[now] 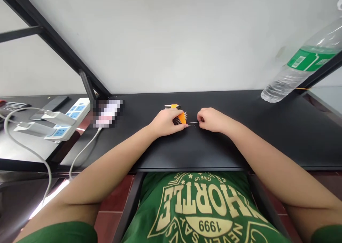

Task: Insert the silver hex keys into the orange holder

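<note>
My left hand rests on the black table with its fingers closed round an orange holder that carries several thin metal hex keys. My right hand is just to its right, pinching one small L-shaped hex key whose bent end points toward the holder. The two hands are a few centimetres apart. A second orange holder with keys lies on the table just behind my left hand.
A clear plastic water bottle with a green label lies tilted at the far right. A white power strip with plugs and grey cables sits left, beside a blurred object. A black frame bar slants up left.
</note>
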### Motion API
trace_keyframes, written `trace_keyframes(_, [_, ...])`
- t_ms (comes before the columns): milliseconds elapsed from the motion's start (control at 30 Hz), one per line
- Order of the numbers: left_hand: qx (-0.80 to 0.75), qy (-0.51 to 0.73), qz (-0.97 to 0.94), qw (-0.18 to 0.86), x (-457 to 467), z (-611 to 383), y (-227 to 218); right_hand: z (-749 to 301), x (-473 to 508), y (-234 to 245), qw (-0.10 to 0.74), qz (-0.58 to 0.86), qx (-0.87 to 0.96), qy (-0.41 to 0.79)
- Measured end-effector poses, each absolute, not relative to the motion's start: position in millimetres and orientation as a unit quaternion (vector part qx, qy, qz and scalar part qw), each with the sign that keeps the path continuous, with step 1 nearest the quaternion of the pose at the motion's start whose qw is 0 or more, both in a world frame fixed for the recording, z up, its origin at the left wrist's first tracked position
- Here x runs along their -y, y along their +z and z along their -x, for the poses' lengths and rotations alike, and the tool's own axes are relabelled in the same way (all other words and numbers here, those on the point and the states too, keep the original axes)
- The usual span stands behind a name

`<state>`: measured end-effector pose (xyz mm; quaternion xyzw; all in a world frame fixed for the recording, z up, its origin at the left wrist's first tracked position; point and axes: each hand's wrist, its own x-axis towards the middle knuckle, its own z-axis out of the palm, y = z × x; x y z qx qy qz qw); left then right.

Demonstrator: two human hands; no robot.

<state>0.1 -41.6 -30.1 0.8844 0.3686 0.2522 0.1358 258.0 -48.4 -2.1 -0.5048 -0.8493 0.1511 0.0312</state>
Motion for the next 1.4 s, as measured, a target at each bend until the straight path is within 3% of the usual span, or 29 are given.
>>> trace_keyframes(167, [-0.377,0.242,-0.882,0.143,41.7,0.0,-29.4,-263.9,51.7,7.3,-0.051,0.549,0.821,0.152])
trace_keyframes(400, [-0.372,0.262,-0.88,0.134,40.5,1.5,-31.2,-263.0,55.8,9.9,0.115,0.45,0.855,0.231])
trace_keyframes(567, [-0.37,0.259,-0.882,0.133,42.5,0.6,-28.5,-258.1,58.7,5.5,0.174,0.389,0.879,0.214])
trace_keyframes(1033, [-0.382,0.254,-0.878,0.134,43.5,0.3,-28.1,-259.5,64.5,8.3,0.134,0.363,0.915,0.116])
trace_keyframes(1400, [-0.379,0.259,-0.877,0.144,44.9,-0.7,-26.8,-258.5,63.9,9.9,0.136,0.365,0.907,0.162])
